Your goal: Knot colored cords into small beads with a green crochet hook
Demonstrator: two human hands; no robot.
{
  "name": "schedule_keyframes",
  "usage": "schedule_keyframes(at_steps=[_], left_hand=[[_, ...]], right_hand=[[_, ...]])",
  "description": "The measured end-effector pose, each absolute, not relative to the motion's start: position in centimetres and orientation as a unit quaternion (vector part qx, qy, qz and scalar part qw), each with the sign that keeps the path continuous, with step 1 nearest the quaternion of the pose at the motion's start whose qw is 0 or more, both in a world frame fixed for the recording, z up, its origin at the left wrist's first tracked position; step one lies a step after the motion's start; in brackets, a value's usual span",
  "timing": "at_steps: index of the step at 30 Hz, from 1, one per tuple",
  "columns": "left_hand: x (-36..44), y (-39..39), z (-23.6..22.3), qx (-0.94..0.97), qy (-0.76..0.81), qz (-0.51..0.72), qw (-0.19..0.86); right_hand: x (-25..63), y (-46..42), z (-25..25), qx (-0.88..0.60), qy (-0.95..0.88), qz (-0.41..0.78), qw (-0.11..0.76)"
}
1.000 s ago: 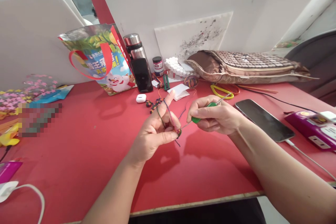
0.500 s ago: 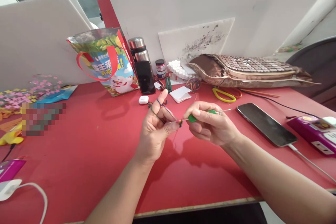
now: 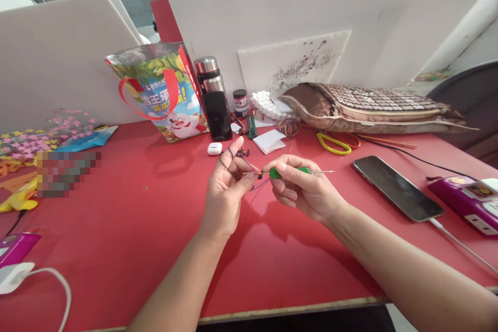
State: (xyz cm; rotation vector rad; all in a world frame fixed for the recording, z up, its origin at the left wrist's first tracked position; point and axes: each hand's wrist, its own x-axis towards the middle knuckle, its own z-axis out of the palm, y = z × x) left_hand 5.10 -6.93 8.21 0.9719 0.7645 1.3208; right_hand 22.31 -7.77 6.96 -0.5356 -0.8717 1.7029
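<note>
The tall bag [image 3: 159,93] stands upright at the back left of the red bench [image 3: 116,249], its silvery mouth open at the top; what it holds is out of sight. Just beside it, the metal bottle [image 3: 210,75] is capped, its lower part hidden behind an upright black phone [image 3: 218,115]. The small dark-lidded jar [image 3: 240,103] is closed, and a label hides its contents. The white earbud case [image 3: 215,149] lies shut in front of the phone. The brown cushion-like pouch [image 3: 369,106] lies against the back panel, its inside not visible.

Between the two hands, above the bench, is the small multicoloured yarn piece [image 3: 260,173]. The left hand [image 3: 227,192] has thumb and fingers clamped on it, with strands looped round a raised finger. The right hand [image 3: 303,184] has its fingers closed round the green-handled hook [image 3: 290,171]; one metal end points at the yarn piece, the other sticks out bare to the right. The stitches are too small to make out, and the hook's near tip is lost among them.

A pixelated patch at the left masks something on the bench. The purple power strip [image 3: 462,197] is cut off by the right edge.
</note>
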Motion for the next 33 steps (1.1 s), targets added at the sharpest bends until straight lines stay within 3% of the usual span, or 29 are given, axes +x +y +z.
schedule_keyframes(at_steps=[6,12,28,33], left_hand=[[5.6,-7.1,8.1,0.402,0.311,0.579,0.638],[6.0,-7.5,8.3,0.384,0.329,0.592,0.627],[5.1,-6.3,7.9,0.367,0.364,0.569,0.64],[4.8,-6.1,7.9,0.345,0.346,0.559,0.67]], right_hand=[[22.3,-8.2,7.0,-0.216,-0.438,0.656,0.575],[21.6,-8.0,7.1,-0.249,-0.376,0.647,0.615],[21.4,-7.6,6.3,-0.261,-0.364,0.672,0.59],[22.1,-7.6,5.9,-0.232,-0.446,0.668,0.549]])
